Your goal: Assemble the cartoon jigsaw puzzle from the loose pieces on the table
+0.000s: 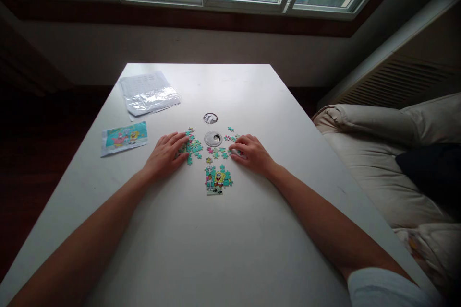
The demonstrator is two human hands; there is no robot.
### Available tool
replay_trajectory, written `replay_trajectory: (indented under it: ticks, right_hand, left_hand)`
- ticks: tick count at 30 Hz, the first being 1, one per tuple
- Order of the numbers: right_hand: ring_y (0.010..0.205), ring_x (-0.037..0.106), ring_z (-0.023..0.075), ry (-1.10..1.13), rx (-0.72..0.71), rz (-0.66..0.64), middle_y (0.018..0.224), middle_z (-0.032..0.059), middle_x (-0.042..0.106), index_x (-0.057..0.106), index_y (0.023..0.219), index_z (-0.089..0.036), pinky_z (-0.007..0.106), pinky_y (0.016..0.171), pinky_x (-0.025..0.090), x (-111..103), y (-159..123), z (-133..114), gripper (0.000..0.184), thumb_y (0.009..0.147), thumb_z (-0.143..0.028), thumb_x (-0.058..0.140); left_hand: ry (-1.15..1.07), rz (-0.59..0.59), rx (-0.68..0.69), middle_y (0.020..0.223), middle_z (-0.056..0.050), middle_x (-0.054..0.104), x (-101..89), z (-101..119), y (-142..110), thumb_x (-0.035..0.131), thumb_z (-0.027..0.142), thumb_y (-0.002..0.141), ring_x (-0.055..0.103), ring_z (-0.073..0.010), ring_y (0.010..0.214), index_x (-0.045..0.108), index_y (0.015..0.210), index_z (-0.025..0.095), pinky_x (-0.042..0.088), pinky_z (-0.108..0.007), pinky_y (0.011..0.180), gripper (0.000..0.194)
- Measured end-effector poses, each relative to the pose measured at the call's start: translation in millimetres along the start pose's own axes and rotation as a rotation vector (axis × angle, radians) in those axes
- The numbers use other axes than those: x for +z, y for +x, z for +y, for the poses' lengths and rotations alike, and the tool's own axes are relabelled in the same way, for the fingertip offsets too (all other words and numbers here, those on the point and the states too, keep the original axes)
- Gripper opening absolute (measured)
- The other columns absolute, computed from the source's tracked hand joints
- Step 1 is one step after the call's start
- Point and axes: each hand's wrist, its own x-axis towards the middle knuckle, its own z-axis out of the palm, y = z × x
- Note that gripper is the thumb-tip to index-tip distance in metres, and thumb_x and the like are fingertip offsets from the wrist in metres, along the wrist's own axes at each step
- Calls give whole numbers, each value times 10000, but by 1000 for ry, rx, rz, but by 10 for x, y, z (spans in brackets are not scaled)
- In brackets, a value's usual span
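My left hand [166, 153] lies palm down on the white table [223, 244], fingers stretched out over a heap of loose teal puzzle pieces [194, 146]. My right hand [252, 152] rests palm down too, its fingers curled over more loose pieces [220, 152] near its fingertips. Between and in front of my hands sits a small joined patch of the puzzle [217, 180] with a yellow cartoon figure. A round metal tin [213, 138] stands just beyond the pieces, and its lid [210, 118] lies farther back.
A printed reference picture [124, 138] lies on the table to the left. A clear plastic bag over paper sheets [148, 94] lies at the back left. A cream sofa [382, 153] stands close to the table's right edge. Windows run along the far wall.
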Motion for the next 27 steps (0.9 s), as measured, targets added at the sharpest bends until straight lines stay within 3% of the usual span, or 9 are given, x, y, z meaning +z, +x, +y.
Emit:
replay_trajectory:
  ticks: [9, 13, 21, 27]
  right_hand:
    - [1018, 529, 255, 75, 82, -62, 1074, 81, 629, 666, 1020, -243, 405, 920, 409, 10, 17, -12, 138, 906, -319, 684]
    - [981, 533, 242, 124, 118, -74, 1018, 69, 640, 636, 1007, -227, 396, 912, 399, 17, 26, -30, 142, 892, -292, 689]
    - [779, 580, 163, 391, 225, 4, 831, 16, 659, 681, 866, -207, 312, 781, 448, -6, 40, -38, 34, 845, -193, 659]
    - [756, 584, 157, 409, 222, -2, 803, 6, 672, 694, 865, -209, 306, 755, 448, -17, 55, -51, 30, 859, -220, 666]
  left_hand:
    - [-19, 88, 37, 1513, -87, 500, -31, 19, 5, 489, 410, 1006, 434, -298, 1398, 512, 1427, 244, 353, -509, 1163, 454]
    - [-51, 142, 169, 1419, -78, 584, -75, 164, 1, 484, 333, 1016, 505, -274, 1321, 584, 1338, 252, 421, -479, 1100, 346]
    - [-61, -83, 537, 1168, -69, 684, -140, 854, -111, 469, 240, 1024, 614, -216, 1040, 631, 1187, 217, 463, -381, 939, 231]
    - [-73, -135, 594, 1216, -74, 659, -125, 997, -134, 500, 216, 997, 605, -214, 1069, 614, 1245, 227, 459, -365, 968, 273]
